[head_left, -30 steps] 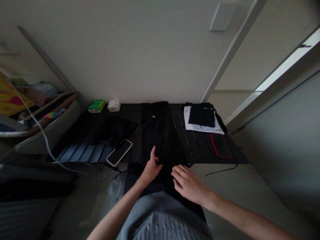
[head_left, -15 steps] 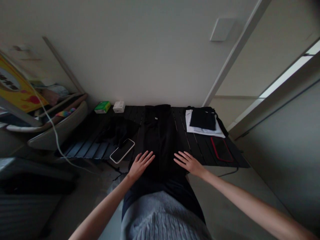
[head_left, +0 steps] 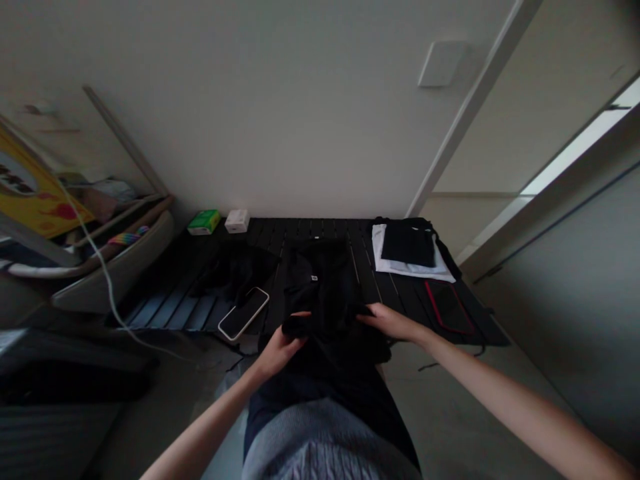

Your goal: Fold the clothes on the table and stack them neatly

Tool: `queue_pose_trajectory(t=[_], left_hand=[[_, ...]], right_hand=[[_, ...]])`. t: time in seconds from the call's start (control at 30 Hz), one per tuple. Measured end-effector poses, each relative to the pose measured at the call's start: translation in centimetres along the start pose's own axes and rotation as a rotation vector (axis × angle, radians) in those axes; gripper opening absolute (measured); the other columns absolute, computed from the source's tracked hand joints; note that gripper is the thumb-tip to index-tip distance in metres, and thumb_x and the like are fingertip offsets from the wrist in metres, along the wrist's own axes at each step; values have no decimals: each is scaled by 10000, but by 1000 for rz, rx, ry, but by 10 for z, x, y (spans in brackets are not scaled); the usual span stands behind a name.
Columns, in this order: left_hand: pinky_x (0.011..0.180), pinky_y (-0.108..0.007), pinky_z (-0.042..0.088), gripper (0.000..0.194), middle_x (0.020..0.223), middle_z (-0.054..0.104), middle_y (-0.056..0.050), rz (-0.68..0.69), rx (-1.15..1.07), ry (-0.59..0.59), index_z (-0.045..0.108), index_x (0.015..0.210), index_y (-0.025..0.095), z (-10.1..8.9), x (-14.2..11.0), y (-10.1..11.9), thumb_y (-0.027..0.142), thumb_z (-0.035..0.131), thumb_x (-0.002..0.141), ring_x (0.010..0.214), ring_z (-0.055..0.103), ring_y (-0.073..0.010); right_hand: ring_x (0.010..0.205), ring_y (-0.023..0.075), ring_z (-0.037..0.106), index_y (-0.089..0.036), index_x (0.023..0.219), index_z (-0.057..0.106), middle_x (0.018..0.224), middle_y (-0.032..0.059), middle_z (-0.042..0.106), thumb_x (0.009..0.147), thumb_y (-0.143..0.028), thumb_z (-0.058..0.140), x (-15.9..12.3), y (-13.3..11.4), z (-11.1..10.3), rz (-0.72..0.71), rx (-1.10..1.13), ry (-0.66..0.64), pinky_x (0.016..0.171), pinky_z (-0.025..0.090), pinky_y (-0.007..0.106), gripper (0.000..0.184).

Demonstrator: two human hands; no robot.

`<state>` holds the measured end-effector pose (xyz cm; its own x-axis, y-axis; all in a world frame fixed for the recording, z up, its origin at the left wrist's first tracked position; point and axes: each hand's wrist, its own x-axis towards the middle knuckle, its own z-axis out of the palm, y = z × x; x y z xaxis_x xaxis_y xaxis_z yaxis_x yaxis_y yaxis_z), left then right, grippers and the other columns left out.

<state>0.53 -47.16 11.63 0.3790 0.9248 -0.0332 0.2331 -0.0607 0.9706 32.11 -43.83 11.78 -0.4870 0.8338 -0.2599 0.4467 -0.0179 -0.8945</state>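
A black garment point(head_left: 325, 280) with a small white label lies lengthwise on the dark slatted table point(head_left: 363, 233), its near part hanging toward my body. My left hand point(head_left: 280, 347) grips a bunched fold at the garment's left side, thumb on top. On the other side my right hand point(head_left: 387, 321) has its fingers closed on the cloth, the fingertips partly hidden in the black fabric. What kind of garment it is I cannot make out in the dim light.
Left of the garment lie crumpled black cloth point(head_left: 235, 267) and a white-edged phone point(head_left: 244, 313). A green box point(head_left: 204, 222) and a white box point(head_left: 237, 221) stand by the wall. On the right are folded black and white clothes point(head_left: 410, 243) and a red-edged phone point(head_left: 449, 307).
Both hands, flat and spread on the cloth before, are now closed on it. The garment's far end has slid nearer to me and its near part is bunched.
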Motion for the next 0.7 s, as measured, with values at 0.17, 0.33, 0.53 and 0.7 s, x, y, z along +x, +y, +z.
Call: queue_pose_trajectory(t=[0.17, 0.33, 0.53, 0.7], left_hand=[[849, -317, 503, 278, 925, 679, -30, -41, 15, 250, 637, 1006, 150, 4, 40, -25, 252, 561, 759, 906, 613, -192], [727, -232, 471, 178, 786, 619, 11, 128, 89, 374, 636, 912, 153, -37, 124, 16, 263, 528, 821, 770, 572, -137], [916, -333, 454, 359, 1134, 621, -144, 27, 280, 601, 513, 1225, 93, -72, 250, 53, 260, 475, 910, 1066, 575, -214], [1095, -516, 283, 587, 1531, 303, -154, -35, 652, 577, 266, 1475, 204, -38, 258, 6, 348, 445, 935, 1411, 265, -294]], right_hand=[[1040, 284, 629, -148, 1076, 681, 1022, 86, 720, 870, -541, 503, 39, 4, -20, -121, -72, 228, 931, 476, 404, 478], [1019, 243, 644, -156, 1142, 645, 1082, 84, 707, 916, -451, 470, 92, -48, -81, -244, -195, 332, 932, 477, 382, 410], [1238, 311, 492, -88, 1369, 437, 1352, 220, 522, 960, -471, 369, 182, -93, -141, -44, -409, 771, 1017, 376, 465, 565], [1406, 391, 218, -205, 1505, 239, 1581, 182, 154, 945, -530, 373, 211, -44, -84, 52, -753, 815, 1081, 245, 552, 662]])
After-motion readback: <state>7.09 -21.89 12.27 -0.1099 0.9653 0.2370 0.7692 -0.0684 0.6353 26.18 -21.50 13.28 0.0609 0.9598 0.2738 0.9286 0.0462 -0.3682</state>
